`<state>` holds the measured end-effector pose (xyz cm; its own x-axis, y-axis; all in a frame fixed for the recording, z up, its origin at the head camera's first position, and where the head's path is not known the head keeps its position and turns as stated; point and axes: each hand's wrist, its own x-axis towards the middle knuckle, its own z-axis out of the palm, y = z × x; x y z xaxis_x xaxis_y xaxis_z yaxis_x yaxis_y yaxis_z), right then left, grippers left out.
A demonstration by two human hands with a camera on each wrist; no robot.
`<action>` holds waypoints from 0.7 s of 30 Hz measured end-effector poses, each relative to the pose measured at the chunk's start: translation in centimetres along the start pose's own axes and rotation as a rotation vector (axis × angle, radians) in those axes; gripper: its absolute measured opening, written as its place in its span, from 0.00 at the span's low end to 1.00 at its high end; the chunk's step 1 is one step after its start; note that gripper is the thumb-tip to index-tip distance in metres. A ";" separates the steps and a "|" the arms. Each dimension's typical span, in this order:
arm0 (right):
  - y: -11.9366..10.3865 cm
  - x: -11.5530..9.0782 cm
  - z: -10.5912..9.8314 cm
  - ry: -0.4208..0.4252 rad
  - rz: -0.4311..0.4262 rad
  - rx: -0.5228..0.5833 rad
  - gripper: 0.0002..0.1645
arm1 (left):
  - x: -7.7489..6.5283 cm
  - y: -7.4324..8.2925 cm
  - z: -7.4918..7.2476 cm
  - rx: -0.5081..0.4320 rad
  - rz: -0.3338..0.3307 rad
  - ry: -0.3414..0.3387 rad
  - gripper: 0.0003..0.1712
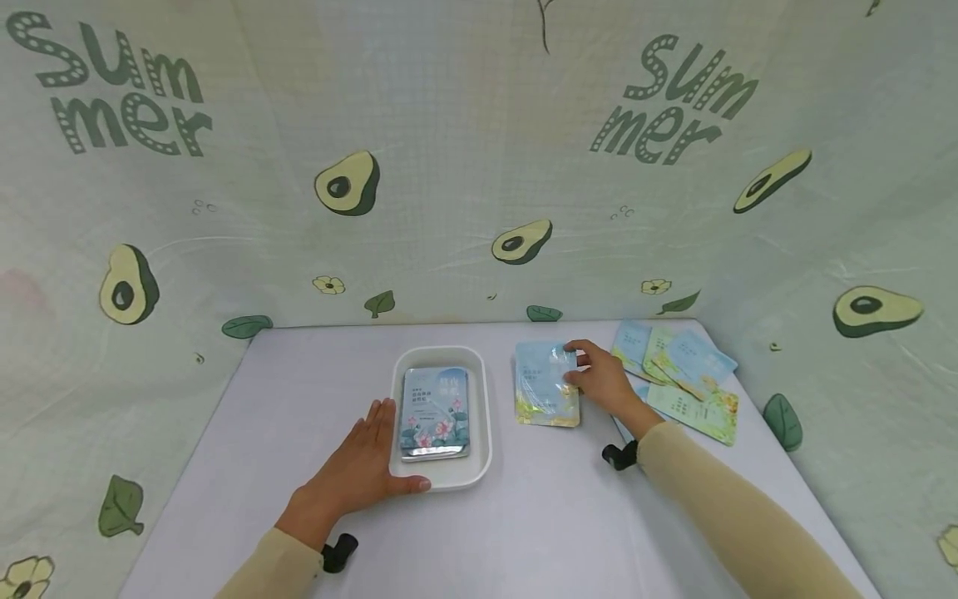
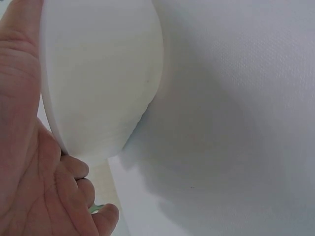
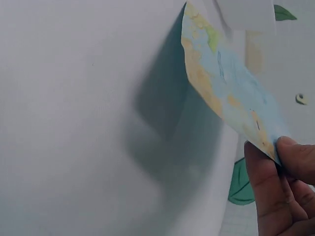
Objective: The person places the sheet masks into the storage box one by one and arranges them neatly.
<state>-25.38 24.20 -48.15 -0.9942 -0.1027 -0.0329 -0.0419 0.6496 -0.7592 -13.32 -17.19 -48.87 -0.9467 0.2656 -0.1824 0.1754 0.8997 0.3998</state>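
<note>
My left hand (image 1: 361, 464) lies with straight fingers along the left side of a white tray (image 1: 481, 449), its thumb across the near rim. In the left wrist view the tray's outer wall (image 2: 106, 73) stands against the hand. Inside the tray lies a shiny blue sachet (image 1: 436, 412) with pink flowers; whatever is beneath it is hidden. To the right of the tray, my right hand (image 1: 604, 381) pinches the right edge of a blue sachet (image 1: 545, 387) with a yellow flowery bottom. The right wrist view shows this flat sachet (image 3: 226, 83) tilted above the table, between thumb and fingers.
Several blue and green sachets (image 1: 692, 413) lie loosely overlapped at the right of the white table (image 1: 479, 553), partly behind the right forearm. A pale curtain (image 1: 434, 108) with avocados and "summer" lettering stands behind the table and at its sides.
</note>
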 end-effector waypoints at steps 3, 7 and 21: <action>-0.2 0.0 0.0 0.008 0.026 0.091 0.31 | 0.1 0.0 0.1 -0.001 0.001 0.003 0.85; -0.6 0.1 -0.2 0.022 0.029 0.141 0.31 | 0.1 0.0 0.2 -0.002 -0.004 0.006 0.86; -3.0 0.3 -1.4 0.046 -0.010 0.210 0.31 | -0.1 0.3 0.1 -0.008 0.007 -0.002 0.85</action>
<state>-25.65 23.29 -44.93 -0.9975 -0.0705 0.0014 -0.0350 0.4772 -0.8781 -13.16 -16.90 -48.78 -0.9449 0.2726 -0.1812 0.1798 0.8948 0.4086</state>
